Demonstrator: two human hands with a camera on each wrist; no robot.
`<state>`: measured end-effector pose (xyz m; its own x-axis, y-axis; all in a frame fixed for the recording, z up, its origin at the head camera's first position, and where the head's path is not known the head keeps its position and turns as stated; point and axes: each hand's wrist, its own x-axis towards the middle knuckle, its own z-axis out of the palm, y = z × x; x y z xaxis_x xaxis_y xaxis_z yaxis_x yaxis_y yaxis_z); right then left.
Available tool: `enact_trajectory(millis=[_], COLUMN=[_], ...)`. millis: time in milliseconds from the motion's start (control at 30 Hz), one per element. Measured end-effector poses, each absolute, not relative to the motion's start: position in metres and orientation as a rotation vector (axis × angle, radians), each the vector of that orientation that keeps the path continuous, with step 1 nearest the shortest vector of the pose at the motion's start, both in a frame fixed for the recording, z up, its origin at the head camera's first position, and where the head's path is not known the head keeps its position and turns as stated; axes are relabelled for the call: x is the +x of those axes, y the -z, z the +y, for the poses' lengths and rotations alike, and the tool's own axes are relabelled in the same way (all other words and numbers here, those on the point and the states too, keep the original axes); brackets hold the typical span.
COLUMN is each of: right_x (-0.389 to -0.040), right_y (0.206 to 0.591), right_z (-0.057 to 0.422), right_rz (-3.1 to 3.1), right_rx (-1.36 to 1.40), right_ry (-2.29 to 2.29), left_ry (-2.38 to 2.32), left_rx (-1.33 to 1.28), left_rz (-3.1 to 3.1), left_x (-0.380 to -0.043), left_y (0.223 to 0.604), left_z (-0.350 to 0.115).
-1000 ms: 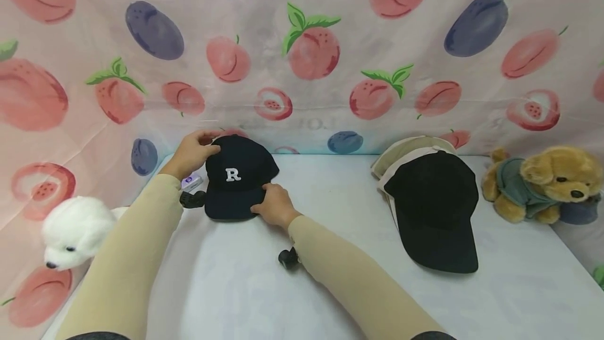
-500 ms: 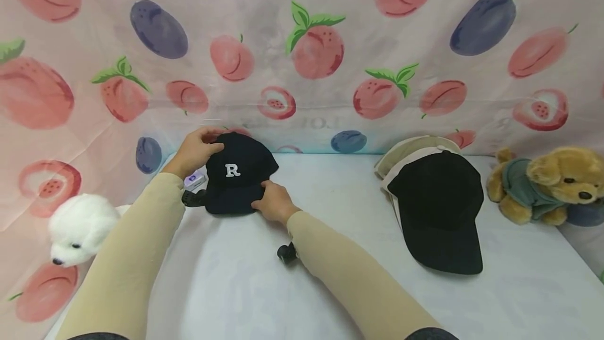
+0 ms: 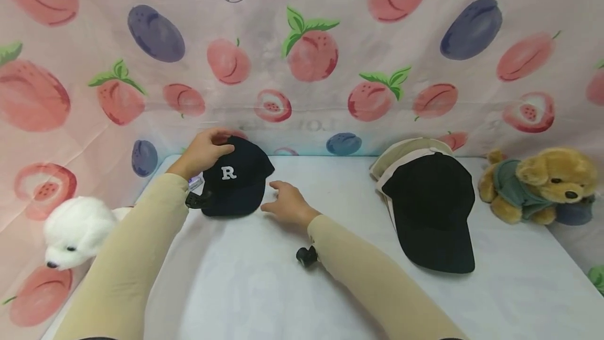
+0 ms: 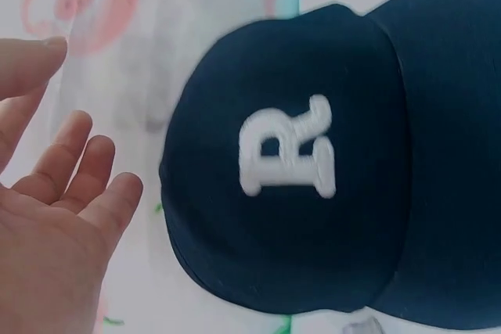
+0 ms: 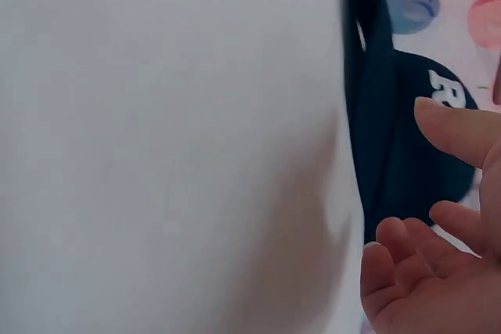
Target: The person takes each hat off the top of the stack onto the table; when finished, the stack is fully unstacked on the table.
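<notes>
A navy baseball cap (image 3: pixel 243 182) with a white letter R rests on the white table at the back left, brim toward me. My left hand (image 3: pixel 205 151) is at the cap's upper left; the left wrist view shows its fingers (image 4: pixel 109 201) relaxed and apart from the crown. Just right of the brim is my right hand (image 3: pixel 289 204), holding nothing. In the right wrist view its thumb (image 5: pixel 458 127) and fingers are spread, with the navy cap (image 5: pixel 391 146) behind them.
At the right, a black cap (image 3: pixel 434 209) lies over beige ones (image 3: pixel 401 153). A brown plush dog (image 3: pixel 538 185) sits beyond them. On the left are a white plush toy (image 3: pixel 77 232) and a small purple-and-white box (image 3: pixel 195 183). A fruit-print cloth (image 3: pixel 321 109) hangs behind.
My right hand has let go of the navy cap's brim and moved slightly right. My left hand has come off the crown. The cap has shifted slightly left.
</notes>
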<state>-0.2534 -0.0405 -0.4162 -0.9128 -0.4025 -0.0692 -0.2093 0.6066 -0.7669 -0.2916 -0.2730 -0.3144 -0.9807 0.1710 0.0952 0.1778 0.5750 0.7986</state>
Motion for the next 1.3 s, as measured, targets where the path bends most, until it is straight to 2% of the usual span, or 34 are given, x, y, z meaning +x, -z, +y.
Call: enact_trajectory(millis=[400,667,933,1300], right_x=[-0.233,-0.212,-0.199,-0.176], right_y=[0.389,0.389,0.392,0.375], right_z=[0.016,0.063,0.107,0.159], right_rz=[2.609,2.623,2.675,2.844], right_rx=[-0.462,-0.391,-0.468,-0.519], right_ry=[1.271,1.342,1.340,1.313], left_ry=[1.451,1.495,1.506,1.572], left_rx=[-0.415,-0.498,-0.576,-0.715], left_rz=[-2.833,-2.826,-2.863,-2.849], left_x=[-0.290,-0.288,-0.282,-0.278], left_y=[0.308,0.319,0.328,0.330], left_z=[-0.240,-0.216,-0.189,-0.144])
